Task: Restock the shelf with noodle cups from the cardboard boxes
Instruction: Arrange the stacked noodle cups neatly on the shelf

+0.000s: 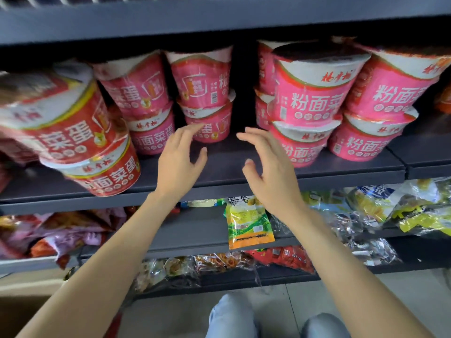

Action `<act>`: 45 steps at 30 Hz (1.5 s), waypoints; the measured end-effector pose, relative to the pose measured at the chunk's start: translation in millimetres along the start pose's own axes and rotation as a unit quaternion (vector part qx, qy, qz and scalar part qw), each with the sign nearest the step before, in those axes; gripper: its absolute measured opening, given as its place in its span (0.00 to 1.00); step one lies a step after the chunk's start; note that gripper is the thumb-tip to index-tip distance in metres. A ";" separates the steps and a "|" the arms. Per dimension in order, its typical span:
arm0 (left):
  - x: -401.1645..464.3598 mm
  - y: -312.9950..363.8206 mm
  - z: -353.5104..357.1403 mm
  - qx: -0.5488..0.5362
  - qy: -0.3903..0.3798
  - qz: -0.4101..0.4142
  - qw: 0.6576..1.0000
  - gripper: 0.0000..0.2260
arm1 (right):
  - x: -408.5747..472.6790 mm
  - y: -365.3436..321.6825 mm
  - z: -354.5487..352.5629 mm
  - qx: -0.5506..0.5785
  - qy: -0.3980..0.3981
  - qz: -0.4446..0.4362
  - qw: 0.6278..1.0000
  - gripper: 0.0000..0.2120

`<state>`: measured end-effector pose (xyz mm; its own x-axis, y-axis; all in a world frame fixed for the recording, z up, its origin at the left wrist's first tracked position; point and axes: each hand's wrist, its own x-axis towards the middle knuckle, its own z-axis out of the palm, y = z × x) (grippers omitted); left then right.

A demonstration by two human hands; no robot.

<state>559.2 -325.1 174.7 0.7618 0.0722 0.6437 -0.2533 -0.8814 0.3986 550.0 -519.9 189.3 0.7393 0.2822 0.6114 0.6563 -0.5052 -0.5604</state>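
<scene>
Left hand (179, 162), right hand (271, 172) apparently empty, outstretched

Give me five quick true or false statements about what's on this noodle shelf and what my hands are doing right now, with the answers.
1. Both hands are empty. True: the left hand and right hand hold nothing, fingers spread.
2. The pink round noodle cups stand two high. True.
3. The dark grey metal shelf is full in front of the hands. False: a bare gap lies between the cup stacks there.
4. The red round noodle cups are at the right end. False: they are at the left, tilted.
5. The green and orange plastic snack packet sits on the noodle shelf. False: it sits on the shelf below.
</scene>
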 end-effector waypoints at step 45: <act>81.0 -28.0 69.1 -0.304 -0.142 -0.208 0.919 0.41 | 122.3 76.4 97.8 0.166 0.036 0.149 0.974 0.33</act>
<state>669.2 -326.9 170.5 0.9710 0.1431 0.1916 -0.1261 -0.3744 0.9186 705.3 -444.2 166.6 0.9001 0.1000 0.4241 0.4351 -0.2604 -0.8619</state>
